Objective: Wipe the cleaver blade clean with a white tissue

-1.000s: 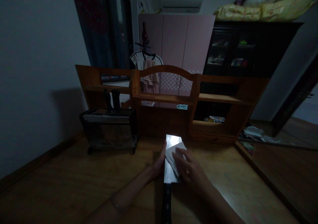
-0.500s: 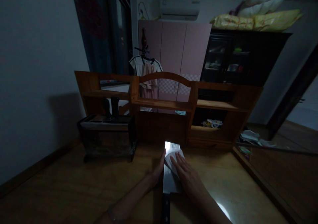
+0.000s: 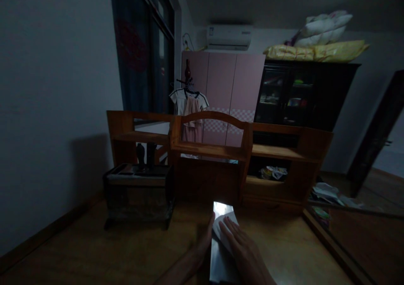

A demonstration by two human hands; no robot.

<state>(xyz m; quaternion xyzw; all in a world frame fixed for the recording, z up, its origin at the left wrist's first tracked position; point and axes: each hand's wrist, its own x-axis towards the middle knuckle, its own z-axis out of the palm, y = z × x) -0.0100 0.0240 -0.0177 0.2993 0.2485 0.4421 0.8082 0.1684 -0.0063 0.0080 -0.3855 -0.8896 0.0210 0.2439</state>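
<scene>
A broad cleaver blade (image 3: 221, 259) lies flat on the wooden table (image 3: 132, 255), its tip toward the shelf unit. My right hand (image 3: 244, 253) presses a folded white tissue (image 3: 225, 226) onto the blade with flat fingers. My left hand (image 3: 202, 245) rests against the blade's left edge, fingers straight. The knife's handle is out of frame at the bottom.
A dark knife block (image 3: 137, 190) with handles sticking up stands at the left. Behind the blade is a wooden desktop shelf unit (image 3: 217, 150) holding small items (image 3: 273, 172). Papers (image 3: 326, 192) lie at the table's right edge. A pink wardrobe and dark cabinet stand behind.
The view has tilted upward, so hands and blade sit lower in frame. My right hand with the tissue has slid toward the blade's tip.
</scene>
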